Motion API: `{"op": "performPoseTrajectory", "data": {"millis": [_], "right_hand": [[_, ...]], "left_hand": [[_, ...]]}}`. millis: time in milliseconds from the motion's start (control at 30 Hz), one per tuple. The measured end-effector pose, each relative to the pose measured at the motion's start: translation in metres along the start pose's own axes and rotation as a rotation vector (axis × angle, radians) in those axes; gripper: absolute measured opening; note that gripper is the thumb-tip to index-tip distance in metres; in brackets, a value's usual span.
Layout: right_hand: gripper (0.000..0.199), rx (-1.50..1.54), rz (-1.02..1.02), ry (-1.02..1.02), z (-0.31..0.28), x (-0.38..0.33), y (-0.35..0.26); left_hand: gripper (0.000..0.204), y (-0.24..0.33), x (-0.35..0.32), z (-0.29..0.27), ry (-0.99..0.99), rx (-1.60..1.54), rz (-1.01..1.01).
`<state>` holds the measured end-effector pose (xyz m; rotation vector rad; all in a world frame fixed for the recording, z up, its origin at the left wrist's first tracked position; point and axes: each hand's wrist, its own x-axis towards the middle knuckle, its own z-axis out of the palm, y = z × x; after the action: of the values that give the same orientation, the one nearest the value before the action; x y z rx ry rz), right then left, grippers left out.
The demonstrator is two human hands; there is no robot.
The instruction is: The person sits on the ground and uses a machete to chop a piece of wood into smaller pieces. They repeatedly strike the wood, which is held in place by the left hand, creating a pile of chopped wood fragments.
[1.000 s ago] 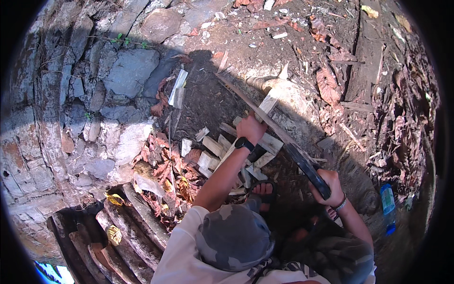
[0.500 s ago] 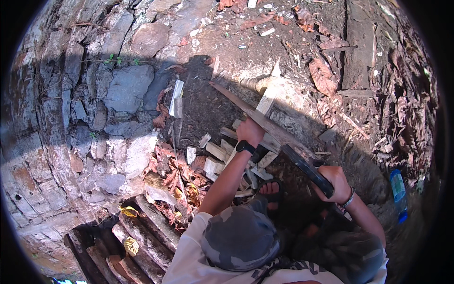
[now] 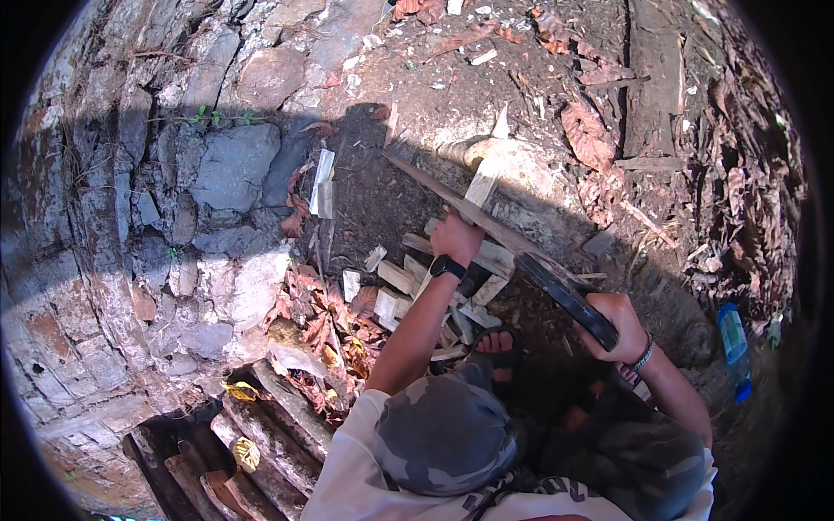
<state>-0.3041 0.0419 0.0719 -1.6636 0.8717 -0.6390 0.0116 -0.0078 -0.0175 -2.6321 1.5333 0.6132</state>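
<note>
My right hand (image 3: 613, 326) is closed around the black handle of what looks like a hand saw (image 3: 512, 239), with a long, rusty-brown tapered blade. The blade runs up and left, crossing a pale split wood stick (image 3: 484, 184). Just left of the blade, my left hand (image 3: 456, 238) grips the lower part of that stick, and its fingers are partly hidden. The stick's upper end rests by a pale log (image 3: 526, 169) on the ground. Cut wood pieces (image 3: 398, 278) lie heaped below my left hand, beside my sandalled foot (image 3: 495, 343).
A rough stone wall or paving (image 3: 234, 165) fills the left. Dry leaves (image 3: 317, 334) lie near the wood heap, and stacked roof tiles or curved slabs (image 3: 261, 434) stand at lower left. A plastic bottle (image 3: 734, 347) lies at right. A weathered plank (image 3: 656, 87) is at the far right.
My right hand and the black handle have shifted very slightly. The left hand keeps its hold on the stick, and the blade still crosses it.
</note>
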Motion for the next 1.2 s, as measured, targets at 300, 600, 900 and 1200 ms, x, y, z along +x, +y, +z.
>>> {"op": "performPoseTrajectory", "data": {"millis": [300, 600, 900, 1200], "right_hand": [[0.011, -0.119, -0.049, -0.068, -0.050, -0.113, 0.005], [0.017, 0.069, 0.073, -0.032, 0.000, -0.003, -0.010], [0.018, -0.136, -0.070, -0.146, -0.048, -0.097, 0.004], [0.023, -0.236, -0.190, -0.035, -0.007, -0.041, 0.010]], "left_hand": [[0.044, 0.000, -0.001, -0.006, 0.057, -0.028, -0.029], [0.040, -0.007, 0.002, 0.010, 0.005, 0.064, 0.031], [0.029, -0.004, -0.007, 0.000, -0.010, 0.054, 0.021], [0.027, -0.014, 0.000, 0.010, 0.012, 0.088, 0.108]]}}
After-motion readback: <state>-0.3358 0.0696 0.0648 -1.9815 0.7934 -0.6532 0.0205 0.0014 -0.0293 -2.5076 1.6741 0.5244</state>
